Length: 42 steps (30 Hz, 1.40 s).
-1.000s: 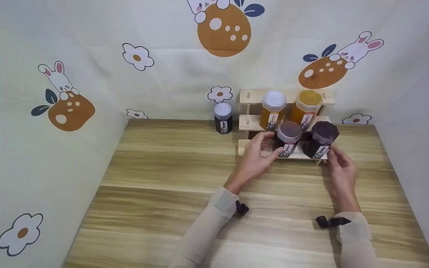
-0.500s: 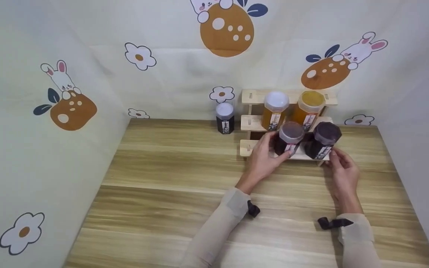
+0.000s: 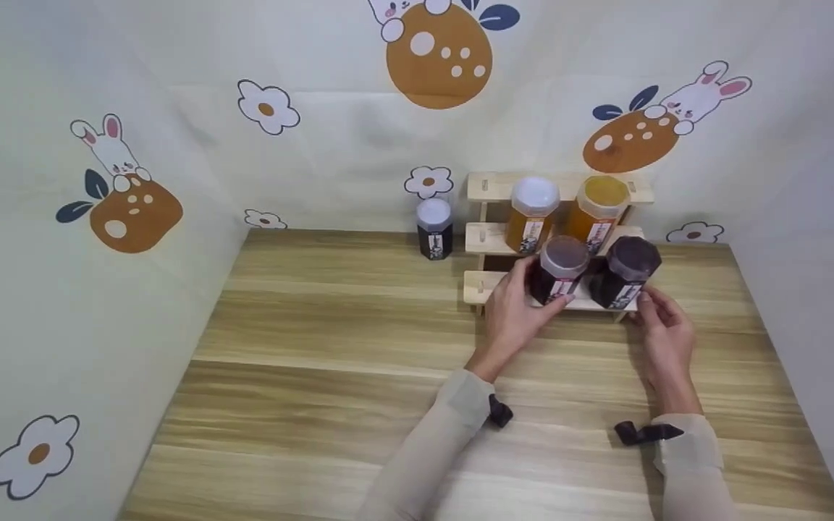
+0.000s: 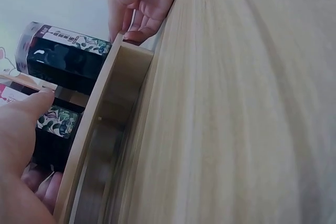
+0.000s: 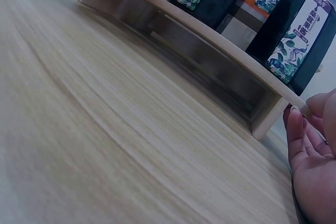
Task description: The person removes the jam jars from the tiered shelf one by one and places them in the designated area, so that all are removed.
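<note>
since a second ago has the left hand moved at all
Yes. The left hand has closed in rightward on the dark jar on the wooden rack and now grips it.

The left hand hides the dark jar's lower label; its print is unreadable.

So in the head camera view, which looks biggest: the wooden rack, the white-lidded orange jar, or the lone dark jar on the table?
1. Wooden rack, clearly the largest.
2. White-lidded orange jar.
3. Lone dark jar, which looks slightly smaller than the orange one. They stand about equally far away, and the gap is small, so I would not rank those two firmly.
</note>
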Available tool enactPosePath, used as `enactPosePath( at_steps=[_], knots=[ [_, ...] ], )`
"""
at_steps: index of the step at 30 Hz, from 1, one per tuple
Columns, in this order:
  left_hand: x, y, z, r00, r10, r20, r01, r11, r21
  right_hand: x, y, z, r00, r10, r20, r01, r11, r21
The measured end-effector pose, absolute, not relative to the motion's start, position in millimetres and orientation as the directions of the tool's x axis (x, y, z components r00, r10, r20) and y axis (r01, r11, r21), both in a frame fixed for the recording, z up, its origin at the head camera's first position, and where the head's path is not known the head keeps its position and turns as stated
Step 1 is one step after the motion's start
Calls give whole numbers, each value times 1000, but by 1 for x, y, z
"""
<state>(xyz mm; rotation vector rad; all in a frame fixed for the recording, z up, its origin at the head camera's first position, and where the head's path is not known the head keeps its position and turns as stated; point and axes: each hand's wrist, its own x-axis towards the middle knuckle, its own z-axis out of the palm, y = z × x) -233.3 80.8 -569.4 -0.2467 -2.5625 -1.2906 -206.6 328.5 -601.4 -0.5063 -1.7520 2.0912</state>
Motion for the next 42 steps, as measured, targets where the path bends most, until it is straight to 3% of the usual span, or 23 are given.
enactPosePath(
  at_steps=[9, 17, 28, 42],
  knots=[
    [-233, 69, -565, -958, 26, 285, 247, 578, 778, -213, 324, -601, -884, 462, -73, -48, -245, -968],
    [-231, 51, -568, -942, 73, 328, 314, 543, 779, -212, 324, -600, -880, 468, -77, -40, -234, -971],
    [-240, -14, -572, -904, 78, 420, 412, 415, 811, -209, 329, -603, -877, 477, -54, -67, -233, -970],
    [-262, -102, -571, -901, -160, 402, 316, 393, 863, -207, 328, -602, -872, 486, -65, -45, -212, -976]
  ],
)
